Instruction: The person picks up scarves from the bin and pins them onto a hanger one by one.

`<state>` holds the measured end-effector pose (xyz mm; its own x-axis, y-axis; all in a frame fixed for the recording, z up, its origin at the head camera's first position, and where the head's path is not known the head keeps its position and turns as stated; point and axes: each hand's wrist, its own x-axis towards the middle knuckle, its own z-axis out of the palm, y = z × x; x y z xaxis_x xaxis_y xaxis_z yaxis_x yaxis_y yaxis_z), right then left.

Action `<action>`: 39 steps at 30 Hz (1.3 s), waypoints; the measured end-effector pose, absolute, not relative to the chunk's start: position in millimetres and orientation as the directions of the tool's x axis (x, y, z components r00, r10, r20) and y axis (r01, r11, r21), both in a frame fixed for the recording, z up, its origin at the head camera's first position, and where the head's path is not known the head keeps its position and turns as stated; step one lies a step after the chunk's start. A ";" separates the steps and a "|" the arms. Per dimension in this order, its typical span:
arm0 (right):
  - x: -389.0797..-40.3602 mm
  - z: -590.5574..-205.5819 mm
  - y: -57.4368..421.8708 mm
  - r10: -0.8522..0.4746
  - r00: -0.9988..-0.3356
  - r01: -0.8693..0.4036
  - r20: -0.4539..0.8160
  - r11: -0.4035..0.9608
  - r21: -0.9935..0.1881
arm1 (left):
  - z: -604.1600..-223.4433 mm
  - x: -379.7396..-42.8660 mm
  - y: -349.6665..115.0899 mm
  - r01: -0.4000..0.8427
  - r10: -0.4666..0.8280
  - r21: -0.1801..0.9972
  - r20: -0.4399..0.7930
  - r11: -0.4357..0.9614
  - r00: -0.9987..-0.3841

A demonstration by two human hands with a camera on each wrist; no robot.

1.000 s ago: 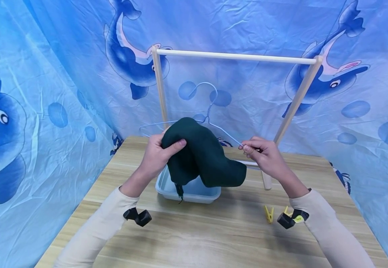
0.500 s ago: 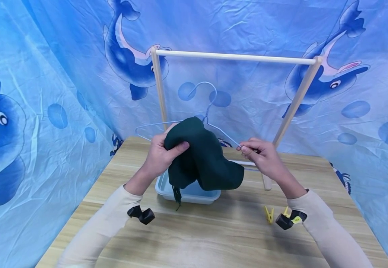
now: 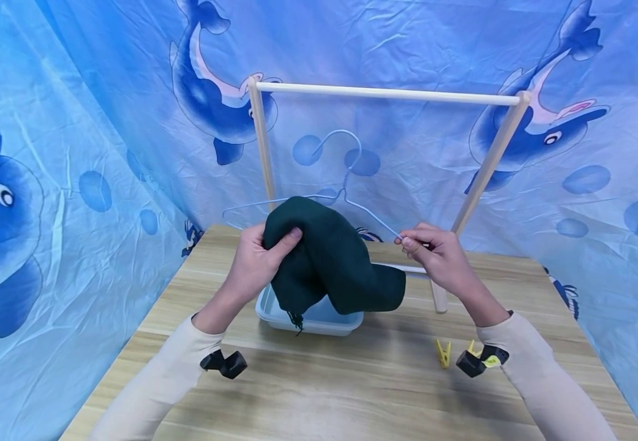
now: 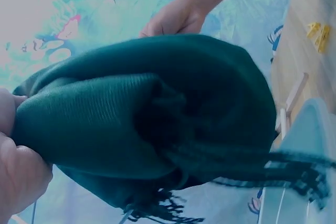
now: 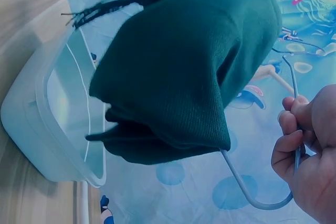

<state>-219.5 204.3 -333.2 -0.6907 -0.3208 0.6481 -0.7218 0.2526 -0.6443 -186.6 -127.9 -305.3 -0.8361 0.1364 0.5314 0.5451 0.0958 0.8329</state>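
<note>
A dark green scarf [image 3: 341, 257] with black-looking fringe hangs bunched in folds over the basin. My left hand [image 3: 255, 257] grips its upper left part, thumb laid on the near side. Behind the scarf is a pale blue wire clothes hanger [image 3: 371, 215], hook up, its left shoulder partly hidden by the cloth. The fingers and thumb of my right hand [image 3: 435, 251] pinch the hanger near its right end. In the right wrist view, the hanger's wire [image 5: 242, 186] comes out from under the scarf and bends up into that hand.
Beneath the scarf, a light blue plastic basin [image 3: 310, 324] stands on the wooden table [image 3: 319, 392]. A wooden rack with a white rail [image 3: 385, 93] rises behind. Yellow clothespins [image 3: 442, 353] lie near the right wrist. Blue dolphin-print curtains surround the table.
My left hand shifts slightly right with the scarf, then back left and a little down. The hanger's hook rises slightly. Both hands keep their holds.
</note>
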 end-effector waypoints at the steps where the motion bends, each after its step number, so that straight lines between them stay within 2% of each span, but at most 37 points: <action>1: -219.3 -333.1 204.1 -0.320 -0.691 -0.722 0.649 0.252 -0.644 | -305.0 -185.8 -128.4 0.543 0.138 0.832 0.528 0.111 -0.838; 9: -219.2 -334.2 203.2 -0.298 -0.699 -0.715 0.650 0.277 -0.642 | -305.7 -182.7 -132.5 0.476 0.160 0.869 0.455 0.133 -0.876; 17: -219.4 -333.4 202.4 -0.264 -0.687 -0.723 0.677 0.337 -0.602 | -305.1 -181.9 -134.8 0.319 0.262 0.947 0.316 -0.031 -0.912; 22: -218.7 -331.4 202.6 -0.260 -0.661 -0.748 0.704 0.301 -0.591 | -305.4 -180.4 -135.2 0.247 0.275 0.967 0.253 -0.055 -0.928; 32: -215.6 -329.9 200.1 -0.310 -0.637 -0.770 0.706 0.203 -0.605 | -305.8 -179.6 -132.5 0.168 0.224 0.982 0.183 -0.083 -0.957; 39: -212.5 -327.1 201.1 -0.333 -0.635 -0.769 0.697 0.192 -0.609 | -305.1 -179.9 -133.3 0.140 0.173 0.985 0.157 -0.103 -0.972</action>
<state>-212.5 201.1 -327.1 -0.6351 -0.3328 0.6970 -0.7693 0.1916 -0.6095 -179.9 -133.3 -305.1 -0.9723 0.1732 0.1567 0.1404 -0.1027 0.9848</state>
